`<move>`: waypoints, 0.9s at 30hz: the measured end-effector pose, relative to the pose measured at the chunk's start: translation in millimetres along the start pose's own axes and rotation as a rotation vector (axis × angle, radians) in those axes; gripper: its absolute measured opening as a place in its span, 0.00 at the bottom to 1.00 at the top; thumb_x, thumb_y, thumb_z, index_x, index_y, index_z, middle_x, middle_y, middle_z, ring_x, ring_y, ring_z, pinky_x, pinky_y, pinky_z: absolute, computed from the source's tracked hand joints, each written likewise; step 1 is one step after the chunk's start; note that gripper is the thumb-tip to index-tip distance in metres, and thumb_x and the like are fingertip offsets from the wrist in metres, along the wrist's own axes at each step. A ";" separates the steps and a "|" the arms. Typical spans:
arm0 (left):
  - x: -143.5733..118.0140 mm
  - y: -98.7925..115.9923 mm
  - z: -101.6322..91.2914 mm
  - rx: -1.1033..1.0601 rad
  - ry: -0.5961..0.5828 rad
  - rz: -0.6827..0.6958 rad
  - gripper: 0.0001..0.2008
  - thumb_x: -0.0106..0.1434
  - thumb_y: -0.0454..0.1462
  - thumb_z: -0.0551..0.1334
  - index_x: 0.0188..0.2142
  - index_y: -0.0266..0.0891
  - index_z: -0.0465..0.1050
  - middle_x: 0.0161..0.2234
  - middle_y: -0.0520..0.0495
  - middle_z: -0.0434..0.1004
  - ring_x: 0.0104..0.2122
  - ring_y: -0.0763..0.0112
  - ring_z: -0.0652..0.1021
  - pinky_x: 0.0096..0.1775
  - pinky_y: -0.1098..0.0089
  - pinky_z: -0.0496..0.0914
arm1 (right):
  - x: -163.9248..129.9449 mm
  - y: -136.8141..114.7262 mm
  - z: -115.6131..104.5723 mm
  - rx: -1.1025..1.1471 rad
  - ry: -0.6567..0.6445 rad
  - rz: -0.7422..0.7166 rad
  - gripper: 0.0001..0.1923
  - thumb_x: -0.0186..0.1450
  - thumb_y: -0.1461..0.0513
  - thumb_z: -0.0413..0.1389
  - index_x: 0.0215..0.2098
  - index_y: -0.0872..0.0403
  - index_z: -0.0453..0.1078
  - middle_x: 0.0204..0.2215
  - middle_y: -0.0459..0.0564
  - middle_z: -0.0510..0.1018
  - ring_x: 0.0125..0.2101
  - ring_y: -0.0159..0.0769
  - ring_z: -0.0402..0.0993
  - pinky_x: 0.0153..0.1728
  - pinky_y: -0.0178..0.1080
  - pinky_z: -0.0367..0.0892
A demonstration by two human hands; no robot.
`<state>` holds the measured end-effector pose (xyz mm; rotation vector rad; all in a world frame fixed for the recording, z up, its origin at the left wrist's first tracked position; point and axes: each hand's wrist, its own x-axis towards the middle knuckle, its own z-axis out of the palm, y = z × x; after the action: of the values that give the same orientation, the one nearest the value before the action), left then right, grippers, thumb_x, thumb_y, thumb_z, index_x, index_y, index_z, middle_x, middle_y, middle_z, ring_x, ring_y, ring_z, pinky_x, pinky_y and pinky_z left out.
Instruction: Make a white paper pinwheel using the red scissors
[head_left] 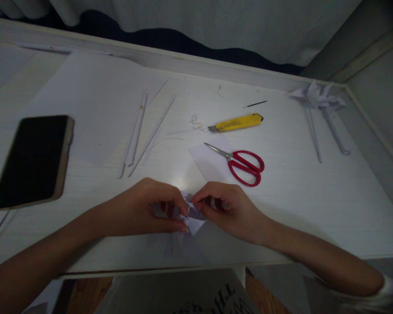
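Observation:
Near the front edge of the table, both hands grip a folded white paper piece (195, 226) with pointed flaps. My left hand (150, 209) holds its left side, thumb below and fingers above. My right hand (227, 209) pinches a flap at the upper right between thumb and forefinger. A small pale yellowish bit shows in the middle of the paper, between the fingertips. Parts of the paper are hidden behind the fingers. Red-handled scissors (245, 168) lie just beyond my right hand, partly on a small white paper sheet (209, 159).
Beyond the scissors lie a yellow box cutter (239, 123), small cotton bud tips (199, 127) and a thin black stick (257, 104). Rolled paper sticks (139, 131) and large paper sheets (94, 96) are on the left, with a phone (32, 159). Folded paper flowers (319, 96) rest at far right.

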<state>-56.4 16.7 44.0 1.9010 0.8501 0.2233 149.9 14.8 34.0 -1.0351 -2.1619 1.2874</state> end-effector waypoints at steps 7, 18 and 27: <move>0.7 -1.4 0.0 -0.009 -0.012 0.006 0.11 0.53 0.42 0.60 0.32 0.37 0.70 0.27 0.48 0.75 0.25 0.75 0.73 0.28 0.76 0.67 | 0.1 0.4 0.6 0.000 0.004 -0.005 0.07 0.56 0.68 0.51 0.33 0.56 0.68 0.25 0.44 0.71 0.21 0.22 0.61 0.21 0.28 0.58; 0.6 -0.6 -0.7 -0.006 -0.013 0.003 0.10 0.53 0.42 0.60 0.31 0.38 0.70 0.26 0.49 0.74 0.25 0.75 0.73 0.28 0.76 0.67 | -0.2 0.8 0.8 -0.002 -0.007 -0.018 0.08 0.56 0.68 0.50 0.33 0.55 0.68 0.24 0.43 0.71 0.21 0.23 0.61 0.21 0.28 0.57; 2.0 2.5 0.6 0.038 0.048 -0.057 0.13 0.49 0.43 0.63 0.32 0.38 0.67 0.24 0.53 0.70 0.23 0.76 0.71 0.25 0.76 0.64 | -0.6 -0.6 0.9 0.027 0.007 0.002 0.07 0.56 0.67 0.51 0.33 0.56 0.68 0.23 0.43 0.70 0.21 0.23 0.62 0.21 0.28 0.58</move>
<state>-53.4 17.0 45.5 1.9105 0.9459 0.2198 149.5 13.7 34.1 -1.0298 -2.1331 1.3090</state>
